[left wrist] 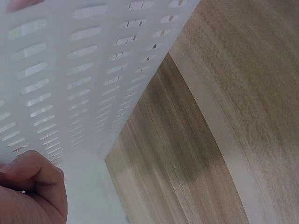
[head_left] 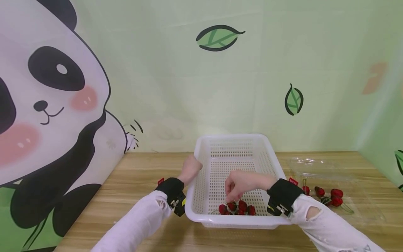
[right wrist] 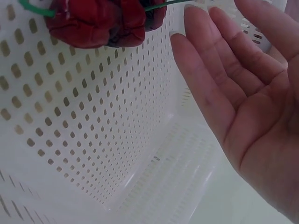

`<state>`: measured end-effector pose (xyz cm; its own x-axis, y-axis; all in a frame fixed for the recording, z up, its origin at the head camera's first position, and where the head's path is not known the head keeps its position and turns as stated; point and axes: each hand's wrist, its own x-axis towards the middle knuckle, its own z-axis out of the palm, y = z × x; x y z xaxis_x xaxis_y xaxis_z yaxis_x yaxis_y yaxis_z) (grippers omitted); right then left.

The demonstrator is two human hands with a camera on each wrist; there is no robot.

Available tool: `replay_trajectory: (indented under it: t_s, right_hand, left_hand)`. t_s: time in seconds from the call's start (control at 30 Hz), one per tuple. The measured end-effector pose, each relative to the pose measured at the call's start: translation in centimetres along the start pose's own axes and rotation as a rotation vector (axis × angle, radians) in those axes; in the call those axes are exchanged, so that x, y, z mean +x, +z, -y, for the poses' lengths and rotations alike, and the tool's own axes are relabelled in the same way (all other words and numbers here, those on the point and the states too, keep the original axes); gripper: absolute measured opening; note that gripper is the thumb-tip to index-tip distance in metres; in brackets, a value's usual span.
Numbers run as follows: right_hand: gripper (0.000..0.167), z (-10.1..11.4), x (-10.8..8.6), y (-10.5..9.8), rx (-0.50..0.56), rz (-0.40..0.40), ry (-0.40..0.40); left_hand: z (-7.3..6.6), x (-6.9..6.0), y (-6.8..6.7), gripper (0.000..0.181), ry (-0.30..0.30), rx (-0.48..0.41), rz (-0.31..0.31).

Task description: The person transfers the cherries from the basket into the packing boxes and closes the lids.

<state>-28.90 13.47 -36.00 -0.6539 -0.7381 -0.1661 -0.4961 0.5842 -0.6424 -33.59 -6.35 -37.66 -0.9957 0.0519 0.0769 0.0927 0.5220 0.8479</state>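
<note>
Cherries [head_left: 242, 205], red with green stems, are gathered at the near end inside a white perforated basket [head_left: 239, 219]. Just above them the right hand [head_left: 240, 182] is held, fingers bent downward; whether a stem is pinched cannot be told. The basket's left rim is gripped by the left hand [head_left: 190, 168]. To the right, more cherries [head_left: 336, 201] are held in a clear container [head_left: 359, 196] on the wooden worktop [head_left: 132, 196], backed by a panda-printed backdrop [head_left: 163, 87].

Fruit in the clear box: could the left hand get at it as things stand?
Probably not: the left hand grips the basket on its left side, and both basket and right arm lie between it and the fruit.
</note>
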Motion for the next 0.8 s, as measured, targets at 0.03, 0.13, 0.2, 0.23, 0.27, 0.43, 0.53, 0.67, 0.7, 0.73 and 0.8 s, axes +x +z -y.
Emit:
replay_trajectory:
  t_s: [0.03,0.13,0.2,0.23,0.27,0.43,0.53,0.67,0.7,0.73,0.8]
  right_hand:
    - [0.006,0.01,-0.03,0.0,0.001,0.004,0.001]
    - [0.007,-0.01,-0.07,0.03,-0.001,0.011,0.004]
    - [0.007,-0.02,-0.08,0.05,-0.009,0.012,0.006]
    - [0.007,-0.02,-0.07,0.06,-0.012,0.013,0.006]
    - [0.007,-0.04,-0.05,0.08,-0.016,0.012,0.006]
    - [0.008,-0.03,-0.06,0.17,-0.042,0.008,0.021]
    - [0.01,0.04,-0.1,0.2,-0.051,0.007,0.037]
    - [0.01,0.2,-0.15,0.15,-0.046,0.01,0.043]
    - [0.01,0.23,-0.16,0.11,-0.045,0.011,0.04]
    - [0.009,0.25,-0.16,0.07,-0.042,0.008,0.037]
    - [0.01,0.23,-0.16,-0.05,-0.047,-0.001,0.035]
  left_hand:
    - [0.03,0.01,-0.02,0.031,0.003,-0.002,0.003]
    - [0.03,-0.01,-0.06,0.031,0.013,-0.008,0.008]
    - [0.04,-0.04,-0.07,0.031,0.022,-0.011,0.008]
    - [0.04,-0.05,-0.07,0.031,0.027,-0.014,0.009]
    - [0.02,-0.07,-0.07,0.031,0.028,-0.015,0.007]
    - [0.05,-0.07,-0.03,0.031,0.019,-0.002,0.003]
    - [0.08,-0.03,0.03,0.03,0.004,0.016,-0.005]
    - [0.13,0.03,0.08,0.03,0.003,0.023,-0.007]
    - [0.15,0.04,0.08,0.03,0.006,0.02,-0.005]
    - [0.17,0.06,0.07,0.03,0.009,0.017,-0.003]
    - [0.19,0.06,0.04,0.031,0.016,0.011,0.001]
